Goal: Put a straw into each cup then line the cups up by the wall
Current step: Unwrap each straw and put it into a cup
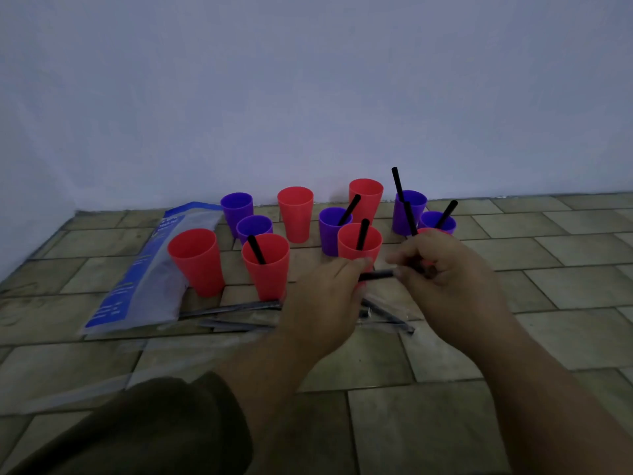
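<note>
Several red and purple cups stand on the tiled floor near the wall. Black straws stand in the front red cup [265, 265], the middle red cup [359, 246], a purple cup [332, 229], the back purple cup [409, 210] and the right purple cup [438, 222]. The left red cup [197, 260], the back red cup [295, 212] and two purple cups [236, 209] hold none. My left hand [322, 303] and my right hand [445, 279] together hold a black straw [376, 275] in front of the middle red cup. My right hand hides another red cup.
A blue and clear plastic bag [150, 279] lies left of the cups. Wrapped straws [236, 308] and loose clear wrappers [387, 317] lie on the floor just in front of the cups. The wall [308, 97] runs behind them. A dark sleeve covers my left forearm.
</note>
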